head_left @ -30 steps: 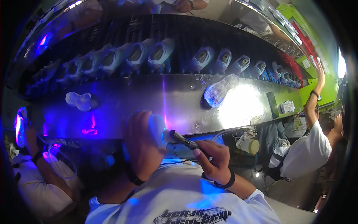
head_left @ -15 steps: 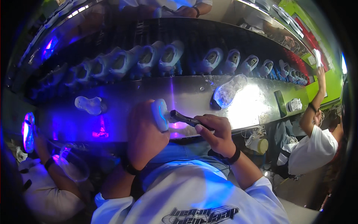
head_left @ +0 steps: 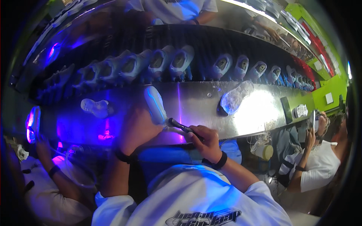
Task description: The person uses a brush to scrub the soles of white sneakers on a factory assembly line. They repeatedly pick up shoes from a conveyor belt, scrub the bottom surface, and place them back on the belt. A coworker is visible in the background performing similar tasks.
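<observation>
Our left hand [head_left: 137,126] grips the pale shoe sole [head_left: 155,105] upright above the steel worktop [head_left: 196,101], exposing its edge to the brush [head_left: 180,126] clenched in our right hand [head_left: 205,141].

The left hand [head_left: 137,130] is dark under violet light, its fingers hidden behind the shoe sole [head_left: 155,105] it holds. The brush [head_left: 181,126] tip is too small to tell where it meets that sole. Left of the sole, the row of shoes [head_left: 124,67] blurs into shadow; a person's head beyond the sole is cut off.
</observation>
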Demonstrator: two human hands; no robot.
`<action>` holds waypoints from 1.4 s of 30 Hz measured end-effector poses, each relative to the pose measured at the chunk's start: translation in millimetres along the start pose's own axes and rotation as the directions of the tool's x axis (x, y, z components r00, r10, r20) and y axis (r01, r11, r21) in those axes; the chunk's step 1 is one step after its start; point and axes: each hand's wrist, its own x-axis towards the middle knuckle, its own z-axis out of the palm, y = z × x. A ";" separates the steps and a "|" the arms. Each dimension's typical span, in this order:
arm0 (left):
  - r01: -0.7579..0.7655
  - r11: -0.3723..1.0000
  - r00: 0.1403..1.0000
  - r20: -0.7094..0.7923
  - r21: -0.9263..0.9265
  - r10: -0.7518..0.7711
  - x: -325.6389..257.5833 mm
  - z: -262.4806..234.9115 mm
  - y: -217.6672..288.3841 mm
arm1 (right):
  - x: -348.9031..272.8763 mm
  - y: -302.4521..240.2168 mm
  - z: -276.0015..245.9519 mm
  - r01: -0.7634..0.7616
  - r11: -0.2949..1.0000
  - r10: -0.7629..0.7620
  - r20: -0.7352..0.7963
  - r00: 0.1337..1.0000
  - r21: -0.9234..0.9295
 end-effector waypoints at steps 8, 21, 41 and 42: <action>0.077 0.952 0.995 -0.042 -0.297 -0.093 -17.8 10.3 -46.5 | -10.1 -27.2 -13.2 -0.150 0.986 0.152 0.023 0.988 -0.072; 0.023 0.645 0.997 -0.032 -0.764 -0.074 -80.5 29.8 -9.9 | -4.0 -77.1 -38.9 -0.030 0.993 0.039 0.076 0.996 -0.112; 0.165 0.429 0.976 0.083 -0.888 -0.203 -88.5 12.7 13.2 | -31.4 -107.3 -87.9 0.034 0.991 -0.004 0.223 0.975 -0.130; 0.157 0.437 0.974 0.065 -0.886 -0.219 -87.3 14.5 8.9 | -33.0 -107.5 -90.0 0.031 0.992 -0.002 0.227 0.974 -0.123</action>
